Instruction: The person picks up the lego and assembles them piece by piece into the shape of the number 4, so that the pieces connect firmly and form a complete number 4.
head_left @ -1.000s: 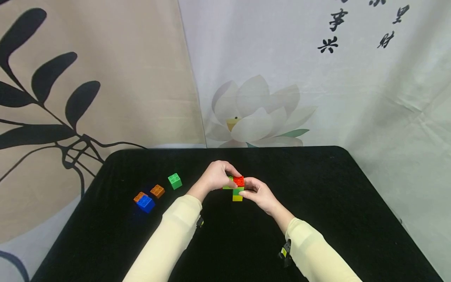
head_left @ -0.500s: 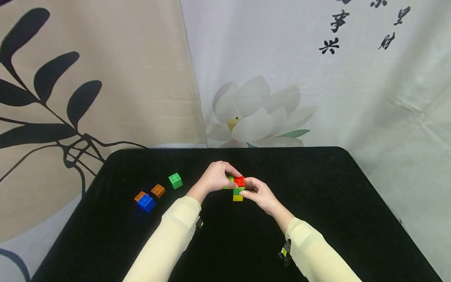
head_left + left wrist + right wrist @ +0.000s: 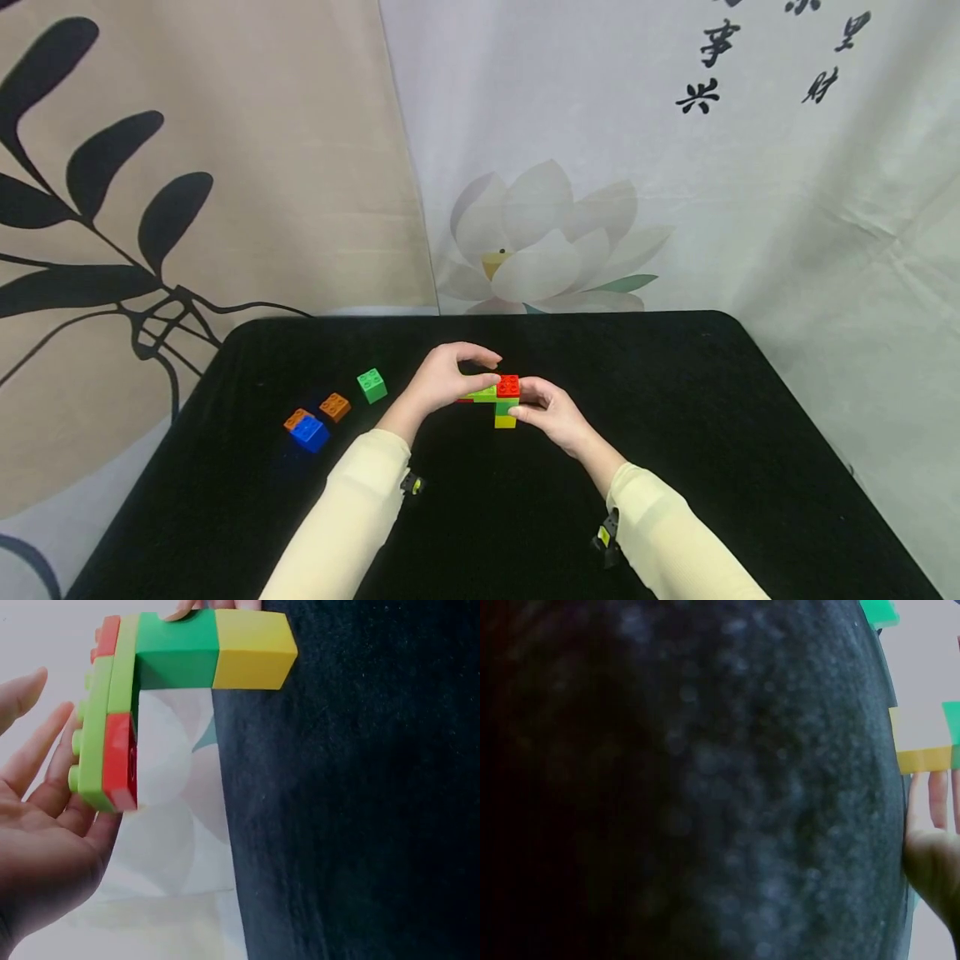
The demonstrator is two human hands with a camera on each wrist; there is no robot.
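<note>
In the head view, my right hand (image 3: pixel 553 417) grips a toy-brick structure from the right, its thumb across the front of a green brick (image 3: pixel 505 409). A yellow brick (image 3: pixel 505 422) forms the bottom. Light green bricks (image 3: pixel 93 742) reach out sideways above, and a red brick (image 3: pixel 507 386) sits on top. Another red brick (image 3: pixel 120 761) hangs under the overhanging end. My left hand (image 3: pixel 442 379) is over that overhang, thumb and fingers spread apart with nothing pinched between them. The right wrist view catches only part of the yellow brick (image 3: pixel 922 760) and hand.
Loose bricks lie on the black table (image 3: pixel 712 467) to the left: a green brick (image 3: pixel 372 386), an orange brick (image 3: pixel 334 407), and a blue brick (image 3: pixel 310 434) against another orange brick (image 3: pixel 297 419). A printed curtain (image 3: pixel 750 208) hangs behind the table's far edge.
My left hand has let go of the top red brick and shifted left, uncovering it and more of the light green overhang. My right hand keeps its grip in the same place.
</note>
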